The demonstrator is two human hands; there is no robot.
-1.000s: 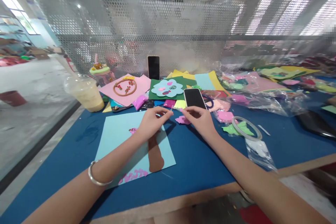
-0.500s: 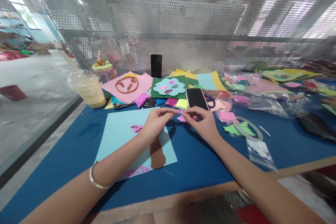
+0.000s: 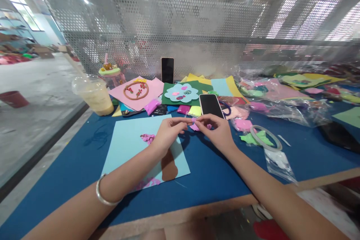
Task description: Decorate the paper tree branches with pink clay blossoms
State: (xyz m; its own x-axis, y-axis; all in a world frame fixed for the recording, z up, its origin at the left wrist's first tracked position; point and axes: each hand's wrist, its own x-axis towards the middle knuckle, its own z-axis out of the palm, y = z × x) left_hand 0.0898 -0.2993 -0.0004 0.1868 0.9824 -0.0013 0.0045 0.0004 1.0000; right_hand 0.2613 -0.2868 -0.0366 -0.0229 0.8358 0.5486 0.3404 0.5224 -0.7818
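My left hand and my right hand meet above the blue table, fingertips pinching a small piece of pink clay between them. A larger lump of pink clay lies on the table just under the fingers. Below my left hand lies a light blue sheet with a brown tree trunk shape and pink clay bits stuck on it. A silver bangle sits on my left wrist.
A phone lies just beyond my hands; another phone stands against the mesh wall. A lidded drink cup, craft sheets, clay packets, a tape roll and plastic bags crowd the back and right of the table.
My hands have drawn closer together, the fingertips now meeting on the small pink piece. The view shifted slightly, showing more pink clay bits on the sheet.
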